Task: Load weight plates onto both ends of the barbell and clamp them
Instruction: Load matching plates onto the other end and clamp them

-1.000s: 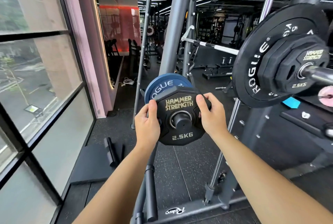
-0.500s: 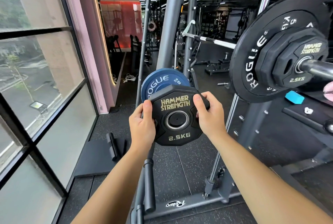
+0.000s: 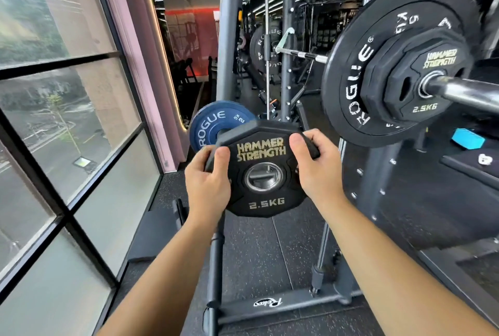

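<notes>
Pulled off its peg, the 2.5 kg plate (image 3: 260,171) faces the camera, both hands' (image 3: 208,184) (image 3: 318,171) grip clenched on it.

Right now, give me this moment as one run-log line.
left hand: gripping 2.5KG plate | right hand: gripping same plate | plate: off storage peg | barbell sleeve: 5KG plate plus 2.5KG loaded, no clamp visible

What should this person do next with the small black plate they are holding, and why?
Probably carry the 2.5 kg plate clear of the storage peg, seen through its hole. Both the left hand and right hand grip its edges, and it seems just off the peg. The near barbell sleeve already carries a 5 kg plate and a matching 2.5 kg one, so this likely belongs on the far end.
</notes>
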